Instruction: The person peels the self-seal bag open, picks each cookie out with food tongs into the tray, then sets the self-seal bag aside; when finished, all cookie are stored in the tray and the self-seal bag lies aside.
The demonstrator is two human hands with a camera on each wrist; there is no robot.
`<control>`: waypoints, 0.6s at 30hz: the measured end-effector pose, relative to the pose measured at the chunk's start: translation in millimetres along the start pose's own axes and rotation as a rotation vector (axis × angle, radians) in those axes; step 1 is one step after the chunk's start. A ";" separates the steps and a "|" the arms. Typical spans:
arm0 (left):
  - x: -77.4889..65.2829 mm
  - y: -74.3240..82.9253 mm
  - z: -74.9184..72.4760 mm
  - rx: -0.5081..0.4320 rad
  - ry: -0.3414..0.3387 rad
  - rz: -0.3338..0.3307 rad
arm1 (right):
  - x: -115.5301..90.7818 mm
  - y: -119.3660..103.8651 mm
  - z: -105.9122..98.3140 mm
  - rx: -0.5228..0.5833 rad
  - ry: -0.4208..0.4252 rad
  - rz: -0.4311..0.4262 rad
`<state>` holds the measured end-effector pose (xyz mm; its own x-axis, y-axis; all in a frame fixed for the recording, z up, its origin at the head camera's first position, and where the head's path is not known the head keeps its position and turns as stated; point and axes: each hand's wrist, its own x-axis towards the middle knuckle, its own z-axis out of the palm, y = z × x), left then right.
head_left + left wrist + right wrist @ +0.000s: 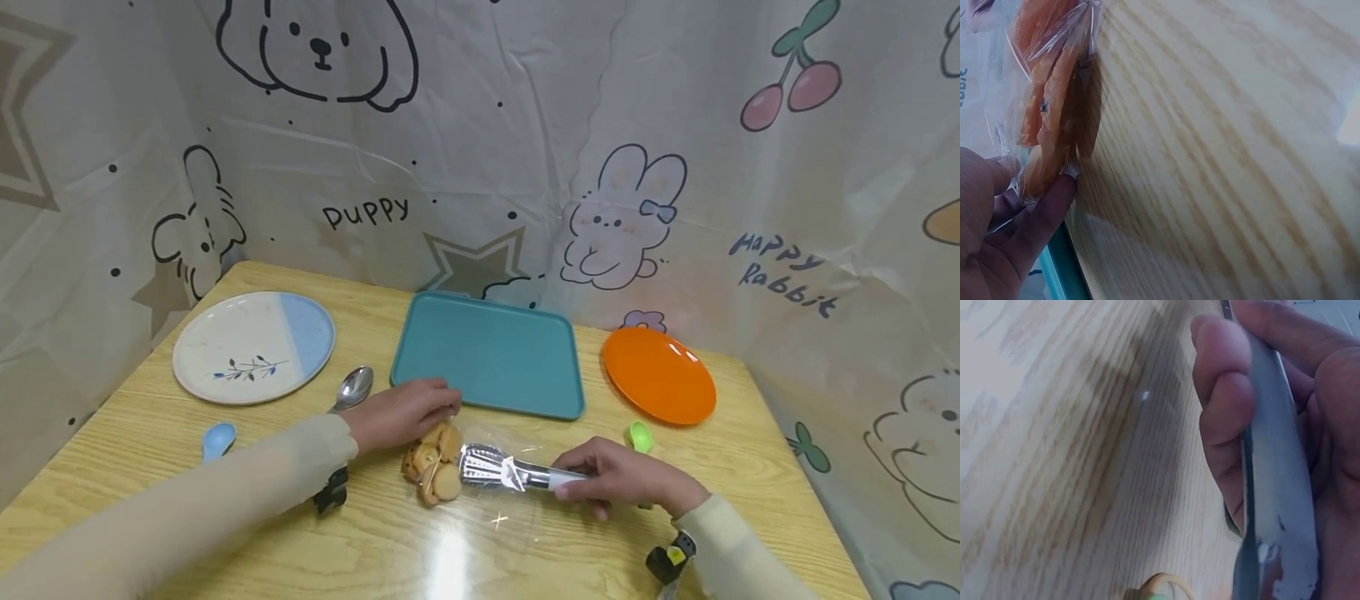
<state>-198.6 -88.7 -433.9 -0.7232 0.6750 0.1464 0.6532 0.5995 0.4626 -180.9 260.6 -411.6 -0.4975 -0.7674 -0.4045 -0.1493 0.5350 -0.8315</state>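
Observation:
A clear plastic bag of cookies [437, 463] is held over the wooden table, pinched at its far edge by my left hand [408, 412]. In the left wrist view, thumb and fingers of the left hand [1016, 231] close on the end of the bag [1054, 106], with golden-brown pieces inside. My right hand [618, 475] grips the pale handle [1282, 469] of metal tongs [483, 467]. Their slotted head points left, right at the cookies, and the clear film overlaps it in the head view.
Behind the hands lies a teal tray [487, 354]. An orange plate [660, 375] and a green spoon [640, 436] are to the right. On the left are a white-and-blue plate [247, 346], a metal spoon [356, 386] and a blue spoon [218, 439]. A printed cloth [487, 150] hangs behind.

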 end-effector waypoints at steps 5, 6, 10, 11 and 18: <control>0.3 -0.2 1.2 0.004 0.008 0.003 | 0.4 2.8 0.2 0.016 -0.027 -0.009; 0.5 -0.3 1.6 0.006 0.012 0.006 | 0.9 3.0 0.6 0.013 -0.034 -0.009; 1.1 0.0 2.7 0.011 0.017 0.014 | 2.2 3.4 2.1 0.035 -0.064 -0.014; 1.2 0.3 2.6 0.010 0.016 0.014 | 1.8 3.5 2.3 0.042 -0.067 -0.022; -0.4 0.7 1.1 0.015 0.019 -0.001 | -11.0 7.3 -0.9 0.065 -0.065 -0.083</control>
<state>-197.6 -88.1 -434.7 -0.7279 0.6662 0.1621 0.6555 0.6068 0.4496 -177.3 273.3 -413.0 -0.4285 -0.8308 -0.3552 -0.1313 0.4462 -0.8852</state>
